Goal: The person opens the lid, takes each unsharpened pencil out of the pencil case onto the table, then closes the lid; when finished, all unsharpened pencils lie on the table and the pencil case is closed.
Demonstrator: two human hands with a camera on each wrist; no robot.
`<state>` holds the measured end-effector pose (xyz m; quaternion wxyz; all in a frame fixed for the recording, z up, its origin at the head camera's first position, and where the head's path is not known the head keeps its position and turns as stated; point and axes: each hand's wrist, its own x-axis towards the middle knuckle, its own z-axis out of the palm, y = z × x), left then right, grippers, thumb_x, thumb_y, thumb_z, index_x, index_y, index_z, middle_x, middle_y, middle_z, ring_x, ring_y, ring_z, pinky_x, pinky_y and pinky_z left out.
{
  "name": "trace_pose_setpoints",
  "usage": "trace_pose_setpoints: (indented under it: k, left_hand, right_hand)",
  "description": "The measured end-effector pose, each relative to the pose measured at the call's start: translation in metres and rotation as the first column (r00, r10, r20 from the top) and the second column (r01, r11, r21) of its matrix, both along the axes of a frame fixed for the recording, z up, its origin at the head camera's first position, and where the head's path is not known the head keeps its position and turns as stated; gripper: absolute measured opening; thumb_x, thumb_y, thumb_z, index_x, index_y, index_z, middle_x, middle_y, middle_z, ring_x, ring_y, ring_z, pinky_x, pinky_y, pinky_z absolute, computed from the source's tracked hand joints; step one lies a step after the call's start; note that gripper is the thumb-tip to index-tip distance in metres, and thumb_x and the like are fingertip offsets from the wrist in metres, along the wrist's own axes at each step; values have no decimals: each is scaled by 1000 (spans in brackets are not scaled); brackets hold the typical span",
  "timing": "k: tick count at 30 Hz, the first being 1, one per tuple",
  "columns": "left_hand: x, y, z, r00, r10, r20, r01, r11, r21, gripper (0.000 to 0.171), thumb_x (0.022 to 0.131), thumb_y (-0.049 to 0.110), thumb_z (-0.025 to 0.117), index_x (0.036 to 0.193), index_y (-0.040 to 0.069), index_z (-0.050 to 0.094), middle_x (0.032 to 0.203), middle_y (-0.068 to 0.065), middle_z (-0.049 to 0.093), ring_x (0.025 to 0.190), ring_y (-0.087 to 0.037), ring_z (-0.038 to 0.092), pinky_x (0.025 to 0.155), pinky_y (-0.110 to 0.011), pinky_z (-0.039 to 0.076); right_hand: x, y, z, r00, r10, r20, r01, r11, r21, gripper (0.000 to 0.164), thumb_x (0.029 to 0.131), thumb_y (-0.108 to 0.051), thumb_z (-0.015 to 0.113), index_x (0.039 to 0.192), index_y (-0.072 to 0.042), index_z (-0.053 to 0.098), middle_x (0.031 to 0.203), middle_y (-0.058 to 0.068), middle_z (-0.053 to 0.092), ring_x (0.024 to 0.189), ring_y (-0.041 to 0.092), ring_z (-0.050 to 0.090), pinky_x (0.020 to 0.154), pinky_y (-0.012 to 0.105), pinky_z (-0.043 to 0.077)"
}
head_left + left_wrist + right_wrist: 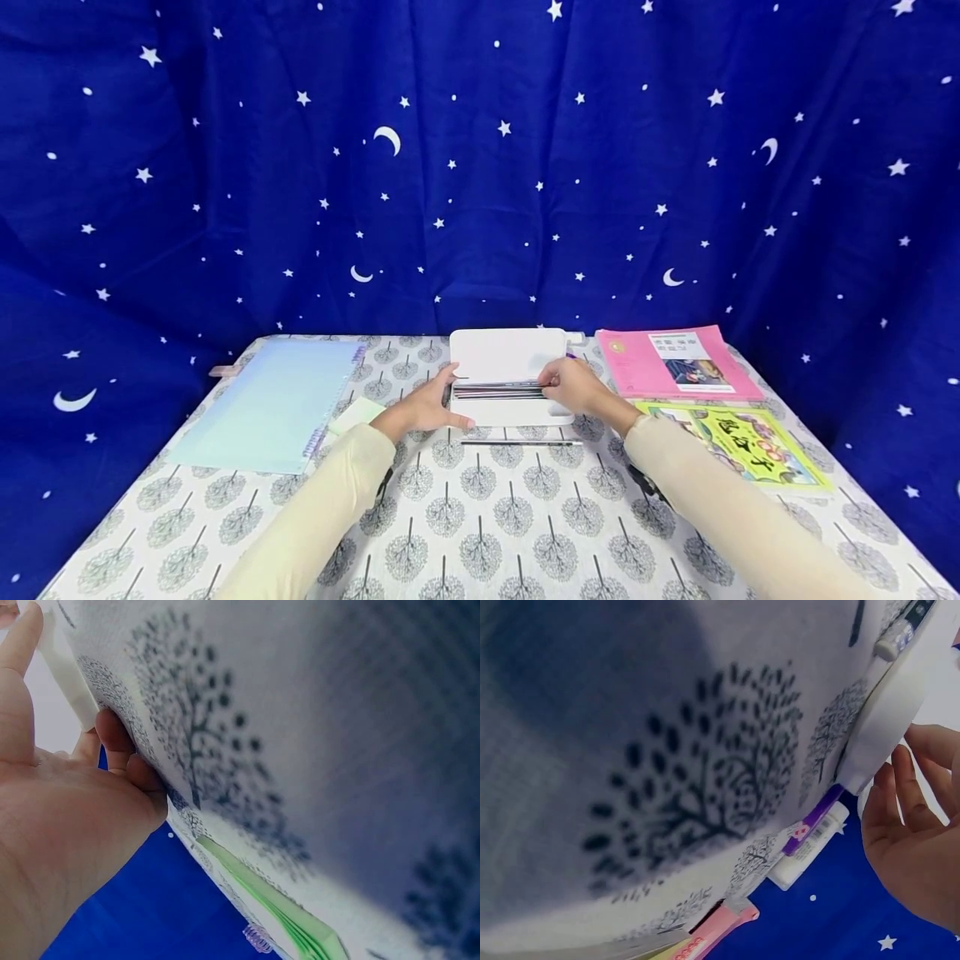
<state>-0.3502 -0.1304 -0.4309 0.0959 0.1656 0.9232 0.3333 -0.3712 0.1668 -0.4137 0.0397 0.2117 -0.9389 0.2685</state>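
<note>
A white pencil case (510, 354) lies open on the table, its lid standing up at the back. Several slim dark pencils (498, 391) lie lengthwise in it. Fairly straight and spread, the fingers and thumb of my left hand (427, 402) touch the case's left end, as the left wrist view also shows. My right hand (576, 386) pinches at the right end of the pencils; its fingertips are partly hidden in the right wrist view. One loose pencil (521, 442) lies on the cloth in front of the case, its end (889, 646) close to the case's edge.
Left of the case lies a pale blue spiral notebook (262, 404), with a light green notepad (358, 414) beside my left wrist. On the right are a pink book (637, 362) and a yellow-green book (750, 446). A white tube (814, 847) and a purple item (810, 821) stand beyond the case.
</note>
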Motion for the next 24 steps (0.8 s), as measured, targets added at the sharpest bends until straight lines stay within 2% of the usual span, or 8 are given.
trace_pose_setpoints:
  k: [4, 6, 14, 24]
  left_hand:
    - [0, 0, 0, 1000, 2, 8, -2, 1000, 12, 118, 72, 48, 86, 160, 21, 11, 157, -9, 36, 143, -37, 32, 116, -59, 25]
    - [0, -1, 0, 1000, 3, 11, -3, 1000, 16, 119, 72, 48, 86, 160, 21, 11, 157, -9, 35, 143, -37, 32, 116, -59, 24]
    - [0, -1, 0, 1000, -1, 9, 1, 1000, 14, 118, 73, 47, 85, 160, 20, 11, 157, -9, 36, 143, -37, 32, 117, -58, 24]
    - [-2, 0, -2, 1000, 2, 11, -2, 1000, 14, 118, 72, 48, 85, 160, 22, 11, 158, -9, 35, 143, -37, 32, 116, -59, 25]
  right_hand:
    - [-5, 1, -3, 998, 8, 58, -6, 1000, -26, 9, 83, -1, 75, 92, -3, 75, 91, 7, 74, 88, 23, 69, 87, 43, 56]
    - [-7, 2, -3, 998, 14, 61, -13, 1000, -22, 9, 82, 0, 76, 90, -3, 75, 90, 7, 75, 89, 24, 70, 86, 43, 56]
    - [-10, -1, -4, 1000, 27, 15, -28, 998, 61, 6, 83, -3, 76, 88, -7, 76, 88, 3, 75, 87, 21, 70, 85, 40, 57]
    - [-10, -2, -10, 997, 79, 11, -79, 996, 42, 11, 88, 3, 67, 96, 1, 73, 93, 10, 73, 93, 27, 69, 88, 42, 57]
